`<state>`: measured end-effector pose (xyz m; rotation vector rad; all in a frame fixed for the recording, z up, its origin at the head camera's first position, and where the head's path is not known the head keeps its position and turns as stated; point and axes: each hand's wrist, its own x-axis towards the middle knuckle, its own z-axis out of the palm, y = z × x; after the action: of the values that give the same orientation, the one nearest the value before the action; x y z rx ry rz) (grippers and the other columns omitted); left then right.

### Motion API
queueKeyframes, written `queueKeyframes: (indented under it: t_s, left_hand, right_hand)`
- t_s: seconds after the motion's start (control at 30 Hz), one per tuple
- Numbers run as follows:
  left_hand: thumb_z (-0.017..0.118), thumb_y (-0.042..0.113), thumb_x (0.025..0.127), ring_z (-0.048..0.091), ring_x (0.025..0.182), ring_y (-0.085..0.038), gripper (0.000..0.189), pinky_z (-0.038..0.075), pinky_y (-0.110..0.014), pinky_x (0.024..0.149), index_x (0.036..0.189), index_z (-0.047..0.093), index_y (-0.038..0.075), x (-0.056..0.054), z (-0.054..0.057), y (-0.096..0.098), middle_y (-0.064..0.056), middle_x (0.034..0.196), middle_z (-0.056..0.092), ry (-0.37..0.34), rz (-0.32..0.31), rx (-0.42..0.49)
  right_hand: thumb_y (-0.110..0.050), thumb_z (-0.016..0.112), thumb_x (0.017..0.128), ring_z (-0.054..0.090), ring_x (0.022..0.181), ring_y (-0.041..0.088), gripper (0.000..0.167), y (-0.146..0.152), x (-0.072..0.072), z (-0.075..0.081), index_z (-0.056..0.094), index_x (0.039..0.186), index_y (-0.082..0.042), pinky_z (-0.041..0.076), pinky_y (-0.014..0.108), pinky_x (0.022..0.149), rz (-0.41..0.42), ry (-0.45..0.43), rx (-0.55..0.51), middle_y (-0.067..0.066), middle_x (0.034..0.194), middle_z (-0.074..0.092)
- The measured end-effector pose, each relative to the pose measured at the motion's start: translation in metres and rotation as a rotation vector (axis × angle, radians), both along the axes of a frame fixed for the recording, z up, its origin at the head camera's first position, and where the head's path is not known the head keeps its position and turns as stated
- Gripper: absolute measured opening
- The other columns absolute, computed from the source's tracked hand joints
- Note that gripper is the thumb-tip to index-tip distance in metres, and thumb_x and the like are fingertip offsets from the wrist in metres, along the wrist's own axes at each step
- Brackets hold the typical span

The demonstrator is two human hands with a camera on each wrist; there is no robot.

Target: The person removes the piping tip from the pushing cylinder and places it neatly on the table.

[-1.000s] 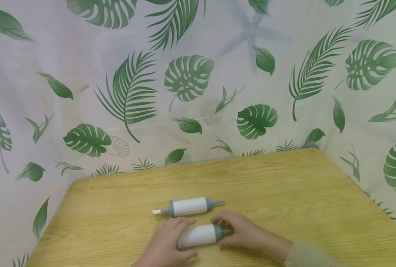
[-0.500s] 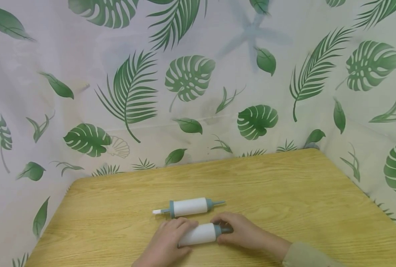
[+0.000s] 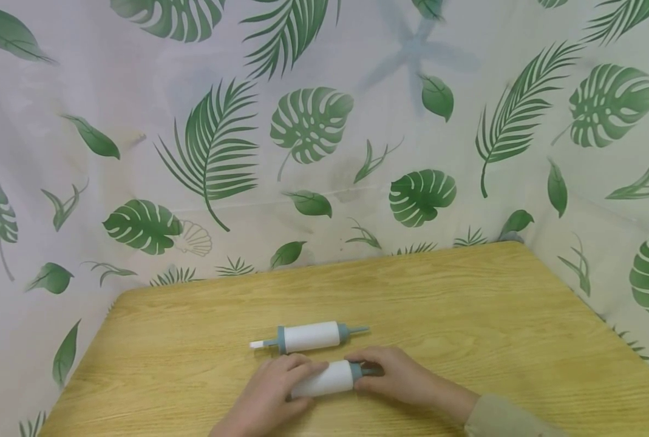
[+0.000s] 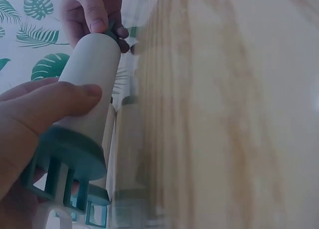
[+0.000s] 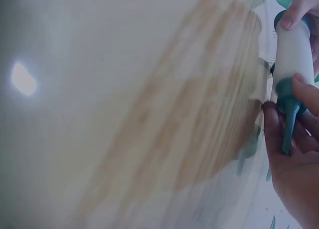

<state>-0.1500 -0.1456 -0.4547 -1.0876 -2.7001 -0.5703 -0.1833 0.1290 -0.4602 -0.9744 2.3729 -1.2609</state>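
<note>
And now the left hand (image 3: 269, 388) has snugged its grip round the white plastic-looking cylinder (image 3: 332, 379), the right hand (image 3: 397, 376) pinching its teal tapered collar (image 3: 356, 370), so it looks steadied between them, while a matching white-and-teal tube (image 3: 310, 337) lies just beyond the left hand.

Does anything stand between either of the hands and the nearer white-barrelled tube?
Nothing visible: the left hand grips the nearer tube by its white barrel, and the right hand pinches its teal nozzle end. The other tube lies beyond it on the table.
</note>
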Motion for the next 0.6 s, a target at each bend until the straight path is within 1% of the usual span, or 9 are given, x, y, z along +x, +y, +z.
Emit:
queueKeyframes:
  t_s: [0.07,0.17,0.27,0.37,0.5,0.6]
  left_hand:
    - [0.076,0.027,0.081,0.056,0.102,-0.011,0.054,0.048,-0.038,0.085,0.132,0.058,0.025,-0.0002,0.0010,-0.0008,0.009,0.117,0.059,0.007,-0.010,0.013]
    - [0.075,0.026,0.082,0.055,0.101,-0.010,0.053,0.047,-0.037,0.085,0.132,0.058,0.025,-0.0003,0.0012,-0.0022,0.010,0.115,0.059,0.001,-0.028,0.036]
    - [0.074,0.025,0.083,0.054,0.101,-0.010,0.053,0.047,-0.037,0.086,0.133,0.057,0.025,-0.0004,0.0011,-0.0037,0.009,0.114,0.058,-0.035,-0.048,0.066]
    - [0.073,0.024,0.084,0.054,0.102,-0.011,0.053,0.048,-0.038,0.087,0.134,0.056,0.023,-0.0010,0.0014,-0.0049,0.008,0.116,0.058,-0.083,-0.073,0.096]
    - [0.073,0.021,0.085,0.054,0.105,-0.012,0.053,0.048,-0.037,0.090,0.135,0.056,0.022,-0.0023,0.0038,-0.0051,0.007,0.118,0.059,-0.138,-0.093,0.111]
    - [0.072,0.020,0.085,0.054,0.107,-0.011,0.052,0.048,-0.036,0.092,0.135,0.056,0.021,-0.0035,0.0064,-0.0047,0.007,0.118,0.059,-0.172,-0.099,0.120]
  right_hand:
    - [-0.032,0.066,0.089,0.059,0.110,0.019,0.049,0.0006,-0.0001,0.0003,0.059,0.126,-0.001,0.050,0.028,0.089,0.010,0.009,-0.013,0.009,0.125,0.061]
    - [-0.031,0.065,0.089,0.059,0.110,0.016,0.050,0.0013,-0.0004,0.0002,0.058,0.126,0.002,0.050,0.027,0.089,0.032,0.029,-0.029,0.009,0.125,0.061]
    - [-0.031,0.064,0.090,0.058,0.110,0.015,0.052,0.0019,-0.0008,-0.0001,0.057,0.127,0.004,0.050,0.029,0.089,0.055,0.052,-0.041,0.010,0.125,0.061]
    - [-0.030,0.064,0.090,0.059,0.110,0.016,0.051,0.0019,-0.0017,-0.0005,0.057,0.127,0.005,0.051,0.030,0.088,0.078,0.108,-0.049,0.012,0.123,0.062]
    - [-0.029,0.064,0.090,0.060,0.109,0.020,0.051,0.0018,-0.0025,-0.0020,0.057,0.125,0.007,0.051,0.028,0.087,0.094,0.186,-0.056,0.013,0.121,0.063]
    - [-0.027,0.064,0.090,0.061,0.109,0.021,0.050,0.0020,-0.0028,-0.0029,0.057,0.125,0.007,0.051,0.026,0.087,0.099,0.212,-0.067,0.014,0.121,0.062]
